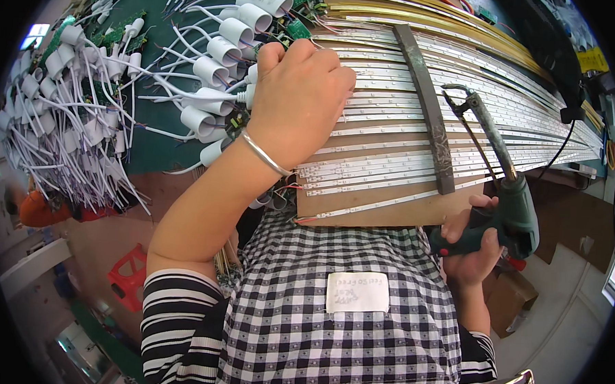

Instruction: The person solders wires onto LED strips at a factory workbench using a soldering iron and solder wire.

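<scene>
My left hand (pixel 299 95) is closed over the left ends of the long white LED strips (pixel 407 100), beside a white cylindrical cap (pixel 199 120) with white wires; what its fingers grip is hidden. A silver bangle sits on that wrist. My right hand (pixel 471 247) grips the green pistol-style soldering gun (pixel 510 194), whose metal tip (pixel 456 90) points up over the strips. The strips lie side by side on a brown board (pixel 382 212), held down by a dark flat bar (pixel 428 108) laid across them.
A heap of white caps with wires and small green circuit boards (pixel 85 107) covers the green mat at left. Yellow strips (pixel 432 19) lie at the far edge. A checked apron with a white label (pixel 357 291) is in my lap. A red stool (pixel 129 277) stands below left.
</scene>
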Tool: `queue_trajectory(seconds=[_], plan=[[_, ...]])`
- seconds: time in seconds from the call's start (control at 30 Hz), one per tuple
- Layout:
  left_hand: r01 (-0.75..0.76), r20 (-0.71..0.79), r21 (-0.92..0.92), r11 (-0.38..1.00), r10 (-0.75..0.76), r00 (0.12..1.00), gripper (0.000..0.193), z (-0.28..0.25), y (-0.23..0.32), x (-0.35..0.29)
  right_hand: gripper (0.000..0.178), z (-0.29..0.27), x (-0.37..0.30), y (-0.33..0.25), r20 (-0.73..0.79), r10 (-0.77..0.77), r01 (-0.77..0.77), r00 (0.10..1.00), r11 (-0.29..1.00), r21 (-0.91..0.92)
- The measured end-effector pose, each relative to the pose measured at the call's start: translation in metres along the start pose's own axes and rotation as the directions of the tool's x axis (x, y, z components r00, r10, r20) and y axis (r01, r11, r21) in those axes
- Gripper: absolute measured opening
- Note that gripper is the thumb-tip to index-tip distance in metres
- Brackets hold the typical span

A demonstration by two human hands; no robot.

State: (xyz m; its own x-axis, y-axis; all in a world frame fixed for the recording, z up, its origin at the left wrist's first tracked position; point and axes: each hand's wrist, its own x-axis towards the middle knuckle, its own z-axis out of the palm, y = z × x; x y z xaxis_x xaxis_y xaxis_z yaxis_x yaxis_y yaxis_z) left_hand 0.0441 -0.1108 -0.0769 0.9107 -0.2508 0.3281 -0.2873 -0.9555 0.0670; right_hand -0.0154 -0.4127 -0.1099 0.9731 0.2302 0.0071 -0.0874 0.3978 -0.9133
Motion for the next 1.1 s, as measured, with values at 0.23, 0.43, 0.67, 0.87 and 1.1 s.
queue_trajectory(seconds=[0.23,0.43,0.67,0.87,1.1], plan=[[0.015,-0.037,-0.001,1.000,-0.015,0.999,0.005,0.007,0.003,-0.002,0.051,0.003,0.001,-0.002,0.014,0.021,-0.021,1.000,1.000,0.001],[0.024,0.017,-0.013,1.000,-0.024,1.000,0.003,0.007,0.008,-0.002,0.051,0.007,-0.004,-0.003,0.026,0.008,-0.008,1.000,1.000,-0.003],[0.216,0.077,-0.905,0.365,-0.361,0.929,0.006,-0.065,-0.021,-0.013,0.052,0.000,-0.007,0.000,0.010,0.006,-0.006,1.000,1.000,-0.003],[-0.149,-0.006,0.017,0.989,0.149,0.989,0.017,-0.119,0.001,-0.064,0.057,0.008,-0.010,-0.004,-0.005,0.151,-0.152,0.988,0.987,-0.060],[0.018,0.046,-0.152,0.988,-0.011,0.999,0.017,-0.039,0.019,-0.119,0.053,0.002,-0.029,-0.010,0.193,0.346,-0.290,0.918,0.919,-0.267]])
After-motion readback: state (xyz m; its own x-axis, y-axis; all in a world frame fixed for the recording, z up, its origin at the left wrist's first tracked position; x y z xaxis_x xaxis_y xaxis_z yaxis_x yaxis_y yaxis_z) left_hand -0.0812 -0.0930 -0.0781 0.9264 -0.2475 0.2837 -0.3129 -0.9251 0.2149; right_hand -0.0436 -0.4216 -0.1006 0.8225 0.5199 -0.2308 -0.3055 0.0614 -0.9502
